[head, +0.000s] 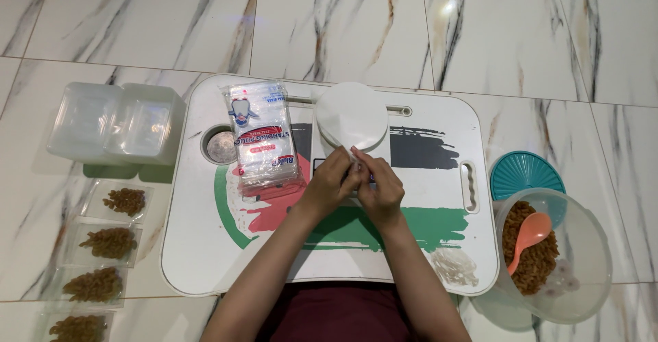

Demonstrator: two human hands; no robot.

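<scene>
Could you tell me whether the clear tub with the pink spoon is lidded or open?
Open: the clear tub has no lid on, and the teal lid lies beside it.

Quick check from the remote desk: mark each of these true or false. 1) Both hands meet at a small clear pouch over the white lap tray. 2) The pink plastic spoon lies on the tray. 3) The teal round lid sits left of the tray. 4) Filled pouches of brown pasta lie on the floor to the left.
1) True: the left hand and right hand pinch a small clear pouch over the white lap tray.
2) False: the pink plastic spoon rests in the clear round container of brown pasta.
3) False: the teal round lid sits right of the tray.
4) True: filled pouches lie in a column on the left.
</scene>
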